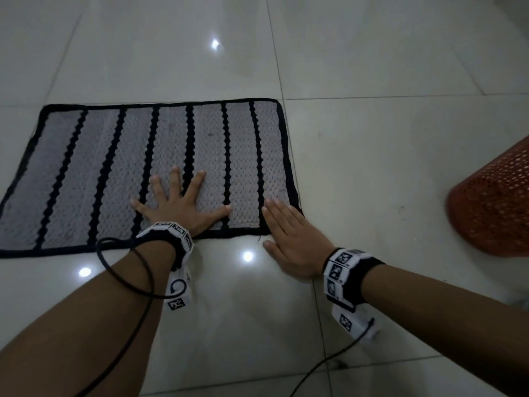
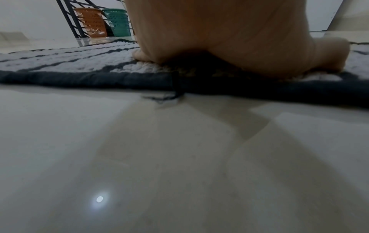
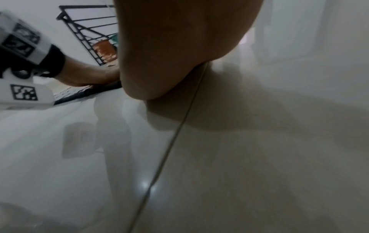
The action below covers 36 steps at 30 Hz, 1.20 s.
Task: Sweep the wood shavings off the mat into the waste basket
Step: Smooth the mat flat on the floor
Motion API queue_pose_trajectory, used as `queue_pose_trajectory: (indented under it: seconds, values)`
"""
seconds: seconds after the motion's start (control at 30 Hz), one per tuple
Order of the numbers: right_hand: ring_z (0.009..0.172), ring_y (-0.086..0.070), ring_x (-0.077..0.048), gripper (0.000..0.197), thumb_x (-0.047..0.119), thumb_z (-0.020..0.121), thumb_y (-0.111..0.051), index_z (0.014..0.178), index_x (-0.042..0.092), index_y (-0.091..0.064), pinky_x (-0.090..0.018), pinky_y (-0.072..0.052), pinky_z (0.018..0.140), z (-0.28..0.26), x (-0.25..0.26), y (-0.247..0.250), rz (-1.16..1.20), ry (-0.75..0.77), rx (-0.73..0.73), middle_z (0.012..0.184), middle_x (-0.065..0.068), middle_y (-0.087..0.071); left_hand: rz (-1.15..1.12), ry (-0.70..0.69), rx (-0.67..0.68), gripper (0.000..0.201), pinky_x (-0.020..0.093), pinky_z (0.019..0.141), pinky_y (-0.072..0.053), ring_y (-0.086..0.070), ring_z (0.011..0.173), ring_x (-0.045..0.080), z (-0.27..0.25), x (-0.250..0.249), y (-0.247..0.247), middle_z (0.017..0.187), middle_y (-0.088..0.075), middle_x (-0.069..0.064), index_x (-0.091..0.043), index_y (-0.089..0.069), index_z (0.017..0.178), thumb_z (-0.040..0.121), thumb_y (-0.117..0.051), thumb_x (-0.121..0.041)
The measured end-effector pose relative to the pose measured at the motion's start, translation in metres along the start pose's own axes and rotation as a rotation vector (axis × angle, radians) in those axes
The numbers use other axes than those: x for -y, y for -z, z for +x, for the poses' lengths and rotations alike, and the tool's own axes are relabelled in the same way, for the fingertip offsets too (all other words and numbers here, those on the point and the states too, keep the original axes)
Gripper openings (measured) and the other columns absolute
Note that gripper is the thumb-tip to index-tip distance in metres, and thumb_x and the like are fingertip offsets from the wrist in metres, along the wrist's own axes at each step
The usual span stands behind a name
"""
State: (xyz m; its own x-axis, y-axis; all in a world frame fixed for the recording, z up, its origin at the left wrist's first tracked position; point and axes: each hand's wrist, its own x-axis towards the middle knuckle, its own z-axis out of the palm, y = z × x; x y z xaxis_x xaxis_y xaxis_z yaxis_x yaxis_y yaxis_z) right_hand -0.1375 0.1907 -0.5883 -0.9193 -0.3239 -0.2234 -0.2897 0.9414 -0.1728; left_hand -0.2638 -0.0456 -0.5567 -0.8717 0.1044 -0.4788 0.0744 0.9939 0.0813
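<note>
A grey mat [image 1: 120,173] with black stripes and a black border lies on the white tiled floor. My left hand [image 1: 179,206] presses flat on it near the front edge, fingers spread wide. My right hand [image 1: 289,233] lies flat with fingers together, fingertips on the mat's near right corner and palm over the floor. Neither hand holds anything. A red-orange perforated waste basket [image 1: 495,207] stands partly in view at the right edge, apart from the mat. I see only tiny specks [image 1: 210,134] on the mat. In the left wrist view the palm [image 2: 219,39] rests on the mat [image 2: 69,63].
Glossy floor tiles [image 1: 372,138] surround the mat. Black cables [image 1: 126,282] run from both wristbands across the near floor. Far behind the mat, by a black railing [image 2: 67,17], stand an orange basket [image 2: 91,22] and a green basket [image 2: 117,22].
</note>
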Motion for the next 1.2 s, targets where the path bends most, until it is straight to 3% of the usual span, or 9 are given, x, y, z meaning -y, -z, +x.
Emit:
queue_pose_trajectory:
  seconds: [0.17,0.37,0.57,0.73,0.87,1.0,1.2]
  values:
    - [0.149,0.019,-0.023,0.073,0.052,0.102,-0.015,0.154,0.005,0.008,-0.043,0.001,0.124,-0.029,-0.003,-0.004,-0.005,0.022,0.055,0.162,-0.012,0.015,0.003,-0.005,-0.004,0.113,0.077,0.104,0.009,0.026,0.146,0.035,-0.001,0.000,0.000,0.159,0.032,-0.008,-0.059,0.018,0.144,0.047,-0.013,-0.108]
    - [0.146,0.029,-0.018,0.075,0.053,0.103,-0.018,0.152,0.008,0.016,-0.038,0.009,0.123,-0.038,0.003,0.000,0.083,0.071,0.118,0.158,-0.008,0.026,0.010,-0.001,-0.006,0.113,0.078,0.104,0.007,0.026,0.145,0.036,0.000,0.000,-0.001,0.158,0.034,-0.008,-0.060,0.021,0.143,0.045,-0.010,-0.108]
    - [0.148,0.024,-0.015,0.074,0.055,0.103,-0.019,0.154,0.012,0.013,-0.035,0.011,0.122,-0.040,-0.004,-0.005,0.012,0.147,0.093,0.161,-0.006,0.021,0.010,-0.003,-0.014,0.113,0.078,0.104,0.007,0.026,0.146,0.035,0.002,0.000,-0.002,0.159,0.032,-0.008,-0.060,0.021,0.143,0.045,-0.010,-0.108]
    - [0.149,0.018,-0.013,0.070,0.053,0.103,-0.015,0.155,0.014,0.010,-0.037,0.002,0.124,-0.029,0.000,-0.002,0.102,-0.003,-0.005,0.163,-0.003,0.014,-0.008,-0.005,-0.025,0.112,0.078,0.104,0.010,0.028,0.145,0.035,0.002,0.001,-0.004,0.159,0.032,-0.008,-0.060,0.020,0.143,0.047,-0.011,-0.108]
    - [0.150,0.015,-0.016,0.072,0.055,0.101,-0.012,0.155,0.011,0.005,-0.037,0.003,0.124,-0.019,0.010,-0.003,0.077,-0.094,-0.079,0.163,-0.006,0.011,-0.002,-0.009,-0.021,0.112,0.077,0.104,0.011,0.028,0.145,0.036,0.003,0.000,-0.004,0.159,0.032,-0.007,-0.060,0.021,0.143,0.047,-0.011,-0.108]
    - [0.149,0.019,-0.015,0.075,0.057,0.101,-0.016,0.155,0.011,0.008,-0.040,0.001,0.124,-0.012,0.005,-0.006,0.111,-0.145,-0.073,0.163,-0.005,0.015,0.013,-0.003,-0.011,0.112,0.077,0.105,0.008,0.025,0.146,0.036,0.002,0.000,-0.002,0.159,0.031,-0.007,-0.060,0.021,0.143,0.047,-0.011,-0.108]
    - [0.149,0.021,-0.016,0.080,0.058,0.099,-0.019,0.154,0.009,0.012,-0.040,0.001,0.124,-0.059,0.005,-0.012,0.101,-0.134,0.005,0.162,-0.006,0.020,0.026,-0.007,0.005,0.112,0.077,0.105,0.009,0.025,0.146,0.036,0.000,0.001,-0.001,0.158,0.033,-0.008,-0.059,0.022,0.143,0.047,-0.009,-0.108]
